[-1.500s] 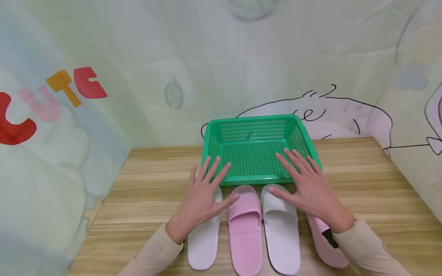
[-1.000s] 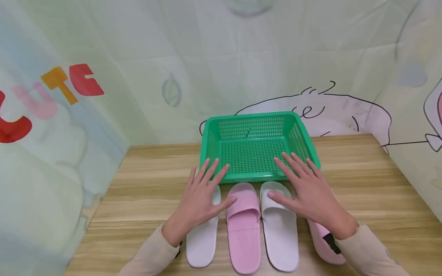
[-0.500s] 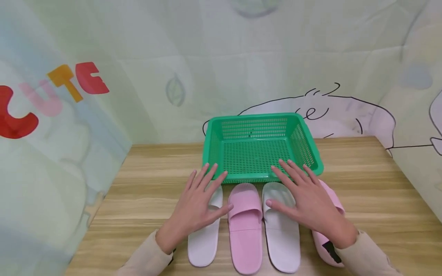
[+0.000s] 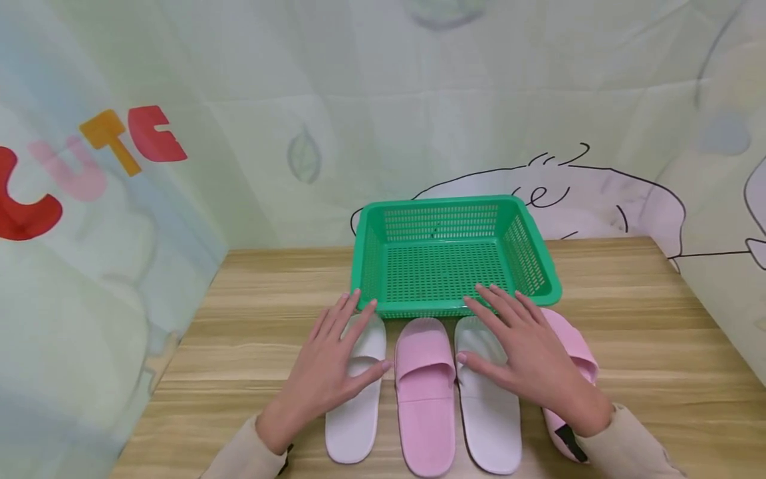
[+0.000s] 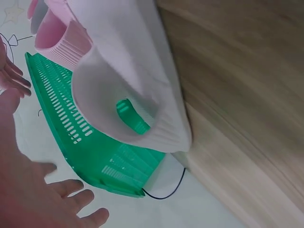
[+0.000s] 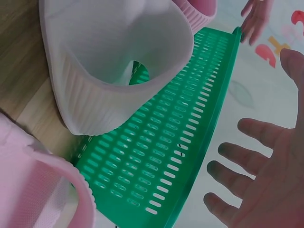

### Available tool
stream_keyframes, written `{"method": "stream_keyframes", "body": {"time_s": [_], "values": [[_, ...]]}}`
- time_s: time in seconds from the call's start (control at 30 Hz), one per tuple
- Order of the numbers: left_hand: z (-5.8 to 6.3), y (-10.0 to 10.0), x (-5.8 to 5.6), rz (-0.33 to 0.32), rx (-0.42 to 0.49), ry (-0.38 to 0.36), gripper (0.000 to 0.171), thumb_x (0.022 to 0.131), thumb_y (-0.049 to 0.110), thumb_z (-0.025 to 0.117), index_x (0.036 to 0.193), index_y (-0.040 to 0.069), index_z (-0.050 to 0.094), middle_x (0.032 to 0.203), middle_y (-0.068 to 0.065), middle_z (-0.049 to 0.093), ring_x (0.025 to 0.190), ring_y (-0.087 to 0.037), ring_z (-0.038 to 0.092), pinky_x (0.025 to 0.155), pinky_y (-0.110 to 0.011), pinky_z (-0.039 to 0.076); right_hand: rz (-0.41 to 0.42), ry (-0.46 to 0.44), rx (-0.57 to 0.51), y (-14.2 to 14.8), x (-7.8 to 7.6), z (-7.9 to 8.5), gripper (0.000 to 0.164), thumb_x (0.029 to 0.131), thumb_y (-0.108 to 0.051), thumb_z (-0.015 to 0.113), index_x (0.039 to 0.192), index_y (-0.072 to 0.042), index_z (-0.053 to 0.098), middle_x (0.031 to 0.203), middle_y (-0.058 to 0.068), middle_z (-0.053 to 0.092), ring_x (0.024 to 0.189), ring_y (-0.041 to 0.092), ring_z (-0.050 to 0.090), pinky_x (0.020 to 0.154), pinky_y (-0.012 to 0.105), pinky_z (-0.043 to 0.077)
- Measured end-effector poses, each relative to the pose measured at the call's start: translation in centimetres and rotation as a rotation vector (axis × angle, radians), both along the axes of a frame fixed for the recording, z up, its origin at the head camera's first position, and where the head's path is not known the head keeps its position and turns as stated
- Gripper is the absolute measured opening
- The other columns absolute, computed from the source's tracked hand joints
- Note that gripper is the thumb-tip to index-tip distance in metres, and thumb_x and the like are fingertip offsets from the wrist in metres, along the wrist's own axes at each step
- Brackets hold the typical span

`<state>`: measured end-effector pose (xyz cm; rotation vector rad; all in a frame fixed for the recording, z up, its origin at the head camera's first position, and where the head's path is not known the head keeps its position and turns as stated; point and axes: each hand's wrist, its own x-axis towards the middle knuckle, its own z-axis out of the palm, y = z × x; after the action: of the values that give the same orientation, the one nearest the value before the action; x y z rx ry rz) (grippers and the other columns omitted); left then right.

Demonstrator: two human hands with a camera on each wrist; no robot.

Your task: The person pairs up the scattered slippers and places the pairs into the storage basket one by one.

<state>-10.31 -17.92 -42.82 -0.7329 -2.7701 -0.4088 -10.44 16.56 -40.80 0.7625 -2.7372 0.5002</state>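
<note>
Four slippers would exceed a count, so several slippers lie in a row, white and pink by turns, toes toward a green plastic basket (image 4: pixel 443 309). My left hand (image 4: pixel 323 366), fingers spread, hovers over the leftmost white slipper (image 4: pixel 353 432). Beside that slipper lies a pink slipper (image 4: pixel 426 426). My right hand (image 4: pixel 532 352) is held above the second white slipper (image 4: pixel 491 426) and the rightmost pink slipper (image 4: pixel 574 339), covering parts of both. Neither hand holds anything. In both wrist views the fingers are straight and apart from the slippers.
The basket stands at the back of the wooden table (image 4: pixel 269 286), against a printed cloth backdrop (image 4: pixel 239 133). A black patch (image 4: pixel 571 442) shows near the right sleeve, over the rightmost slipper's heel. Cloth also hangs along the left and right sides.
Both hands have drawn back slightly toward the person, the left also shifting a little left. More of the leftmost white and rightmost pink slippers shows. Slippers and basket stay in place.
</note>
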Motion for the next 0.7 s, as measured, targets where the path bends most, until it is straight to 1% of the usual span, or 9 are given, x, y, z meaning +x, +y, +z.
{"method": "stream_keyframes", "body": {"time_s": [0.1,0.23,0.37,0.53,0.6,0.7], "values": [[-0.2,-0.5,0.1,0.030,-0.002,-0.012,0.104,0.094,0.068,0.066,0.171,0.015,0.021,0.175,-0.013,0.026,0.162,-0.034,0.024,0.128,-0.058,0.023,0.004,0.010,0.001,0.0,0.0,-0.2,0.081,0.095,-0.062,0.070,0.160,-0.018,0.050,0.166,0.010,0.044,0.155,0.036,0.037,0.127,0.059,0.022],[-0.3,-1.1,0.3,0.056,-0.001,-0.043,0.109,0.092,0.066,0.069,0.170,0.009,0.018,0.174,-0.014,0.027,0.162,-0.034,0.024,0.129,-0.056,0.021,0.005,0.022,0.003,0.1,0.0,-0.4,0.081,0.094,-0.061,0.070,0.159,-0.018,0.050,0.166,0.010,0.045,0.153,0.036,0.038,0.125,0.060,0.025],[-0.5,-1.4,0.4,0.067,-0.002,-0.051,0.107,0.093,0.066,0.068,0.169,0.006,0.021,0.173,-0.015,0.031,0.160,-0.036,0.029,0.129,-0.056,0.023,0.007,0.031,0.000,0.1,0.0,-0.6,0.081,0.094,-0.062,0.070,0.159,-0.018,0.051,0.165,0.010,0.045,0.153,0.036,0.038,0.124,0.061,0.026],[-0.9,-1.5,0.4,0.074,0.003,-0.046,0.106,0.094,0.066,0.067,0.168,0.003,0.024,0.170,-0.018,0.035,0.156,-0.039,0.035,0.125,-0.060,0.029,0.010,0.031,-0.002,-0.1,0.1,-0.6,0.083,0.093,-0.066,0.070,0.158,-0.018,0.052,0.164,0.010,0.046,0.152,0.037,0.039,0.122,0.063,0.028],[-1.1,-1.7,0.5,0.066,0.002,-0.036,0.104,0.094,0.065,0.068,0.167,0.002,0.027,0.168,-0.020,0.039,0.155,-0.040,0.038,0.124,-0.061,0.032,0.012,0.026,0.001,-0.2,0.1,-0.7,0.084,0.092,-0.066,0.071,0.158,-0.017,0.052,0.165,0.011,0.046,0.152,0.037,0.039,0.122,0.063,0.028],[-1.4,-1.8,0.5,0.042,-0.006,-0.017,0.096,0.096,0.060,0.069,0.164,0.002,0.034,0.165,-0.020,0.043,0.152,-0.041,0.042,0.122,-0.062,0.034,0.014,0.021,0.005,-0.2,0.1,-0.8,0.084,0.091,-0.065,0.072,0.158,-0.017,0.052,0.165,0.010,0.045,0.153,0.036,0.038,0.122,0.063,0.028]]}}
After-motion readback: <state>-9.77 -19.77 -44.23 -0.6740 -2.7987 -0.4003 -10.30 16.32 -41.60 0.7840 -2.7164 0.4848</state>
